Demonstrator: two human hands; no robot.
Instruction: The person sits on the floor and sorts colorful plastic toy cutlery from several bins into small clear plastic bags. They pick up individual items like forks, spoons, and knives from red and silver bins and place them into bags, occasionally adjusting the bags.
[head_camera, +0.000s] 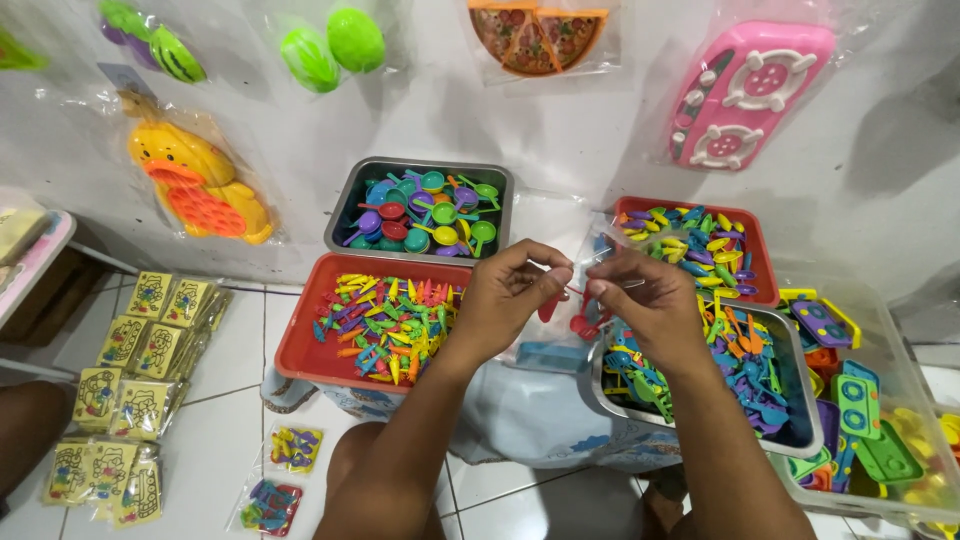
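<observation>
Head view: my left hand (510, 290) and right hand (640, 295) both pinch the mouth of a small clear plastic bag (578, 262) holding red toy pieces, above the red plastic tray (300, 340) of colourful little toy utensils and the grey metal tray (805, 420).

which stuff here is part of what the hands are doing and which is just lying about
In use:
- left hand and right hand, pinching a clear bag
- red toy pieces inside it

Lying about:
- red tray
- metal tray of spoons
- yellow packets
- duck toy
- pink stove toy
</observation>
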